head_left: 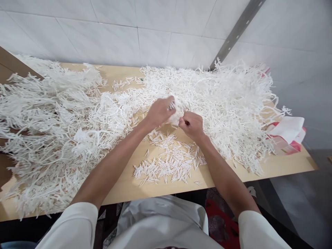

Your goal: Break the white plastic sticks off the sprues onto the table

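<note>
My left hand point(160, 111) is curled closed over the middle of the table, slightly smeared by motion. Short white stick-like pieces show between its fingers. Just right of it and a little lower, my right hand point(192, 125) makes a fist; whatever is inside it is hidden. A blurred whitish patch lies between the two hands, too unclear to name. Below them, a loose pile of short thin white sticks point(168, 162) is spread on the tabletop. Behind and right of the hands rises a large heap of white branching, stringy pieces point(228, 103).
Another heap of white branching pieces point(59, 121) covers the left of the wooden table point(166, 192). A red and white packet point(286, 135) lies at the right end. A metal upright point(236, 34) stands against the tiled wall; a brown panel point(18, 65) is at far left.
</note>
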Available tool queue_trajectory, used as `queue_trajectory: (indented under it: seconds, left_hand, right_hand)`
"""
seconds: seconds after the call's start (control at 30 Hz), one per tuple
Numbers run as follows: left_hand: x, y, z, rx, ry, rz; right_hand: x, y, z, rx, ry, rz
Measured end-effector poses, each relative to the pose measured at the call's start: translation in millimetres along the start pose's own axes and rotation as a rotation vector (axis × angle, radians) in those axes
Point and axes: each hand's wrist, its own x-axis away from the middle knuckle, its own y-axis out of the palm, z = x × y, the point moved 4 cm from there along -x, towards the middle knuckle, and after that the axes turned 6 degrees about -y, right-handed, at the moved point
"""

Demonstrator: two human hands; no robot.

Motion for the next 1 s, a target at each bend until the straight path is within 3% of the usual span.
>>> queue_trajectory:
  seconds: [0.07, 0.13, 0.23, 0.33, 0.4, 0.47, 0.6, 0.77, 1.0]
  left_hand:
    - [-6, -19.4, -14, 0.102, -0.106, 0.152]
    - [-9, -34.1, -22, 0.195, -0.123, 0.180]
    - [-9, -38.4, -19, 0.252, -0.083, -0.006]
    - [-2, -28.1, -6, 0.223, -0.035, -0.214]
    - [1, -19.5, 1, 0.211, -0.015, -0.295]
    - [3, -11.6, 5, 0.201, -0.001, -0.330]
    - [3, -1.4, 4, 0.178, 0.011, -0.232]
    - [7, 9.5, -2, 0.123, 0.008, -0.096]
    - [12, 32.0, -10, 0.124, 0.023, -0.047]
  right_hand:
    - [1, 2, -11, -0.040, -0.068, -0.017]
    - [2, 6, -17, -0.059, -0.063, -0.052]
    - [3, 3, -7, -0.024, 0.114, 0.069]
    - [5, -6, 12, -0.021, 0.378, 0.213]
    - [5, -6, 20, -0.107, 0.499, 0.223]
    - [3, -2, 22, -0.236, 0.556, 0.155]
    - [0, 10, 16, -0.343, 0.455, -0.059]
    - [3, 7, 18, -0.086, 0.349, -0.048]
    - [1, 6, 14, 0.087, 0.107, -0.083]
